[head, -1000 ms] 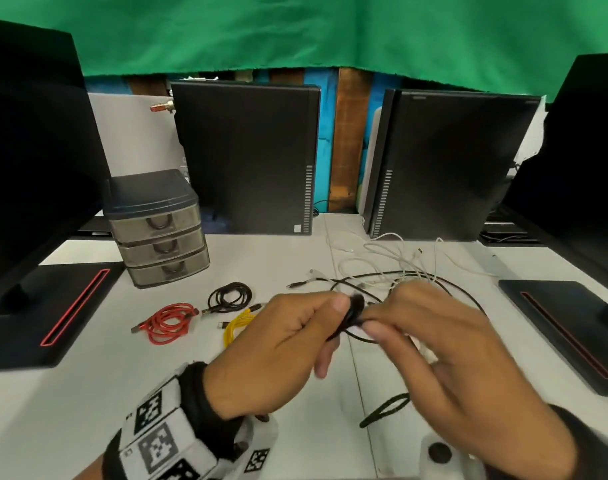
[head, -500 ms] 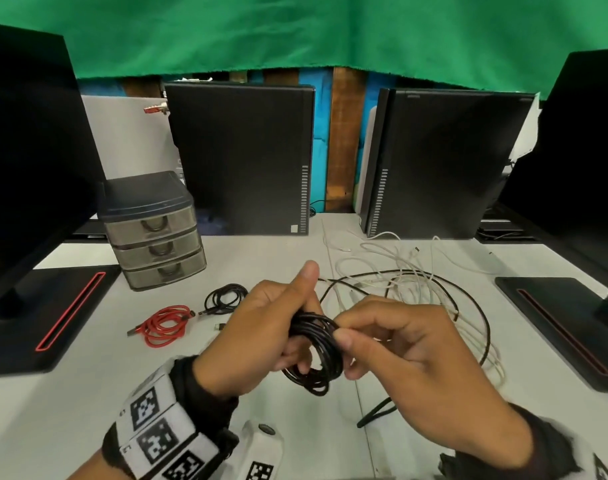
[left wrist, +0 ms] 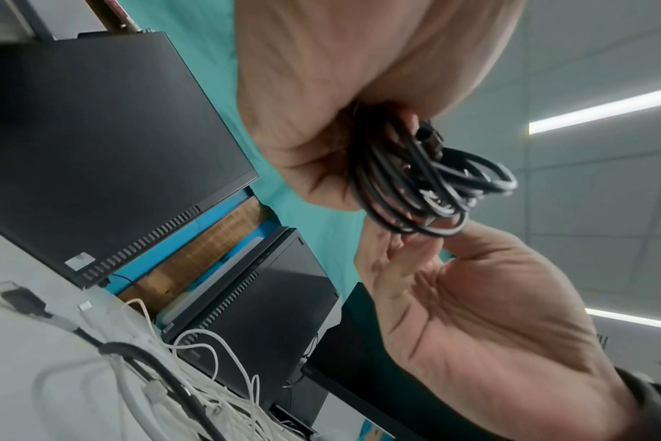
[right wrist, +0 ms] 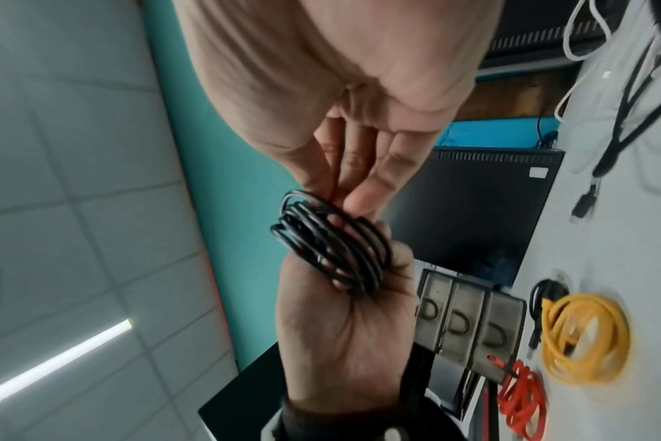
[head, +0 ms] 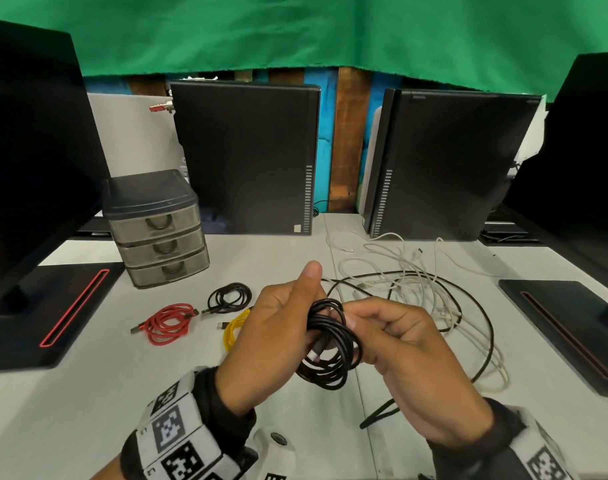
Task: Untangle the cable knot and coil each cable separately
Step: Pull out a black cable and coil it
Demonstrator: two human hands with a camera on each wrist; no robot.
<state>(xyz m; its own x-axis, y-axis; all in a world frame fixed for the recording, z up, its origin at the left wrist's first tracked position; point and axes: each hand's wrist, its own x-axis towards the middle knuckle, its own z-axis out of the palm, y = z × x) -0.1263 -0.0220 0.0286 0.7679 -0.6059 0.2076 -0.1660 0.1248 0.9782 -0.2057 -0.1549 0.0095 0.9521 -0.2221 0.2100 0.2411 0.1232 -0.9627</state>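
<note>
Both hands: left hand (head: pixel 281 327), right hand (head: pixel 410 358) grip black cable coil (head: pixel 333 344)

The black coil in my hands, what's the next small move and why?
Probably set the black coil down beside the red coil, small black coil and yellow coil. It looks fully wound, plug end tucked in, gripped by the left hand and right hand; white cables remain tangled.
</note>
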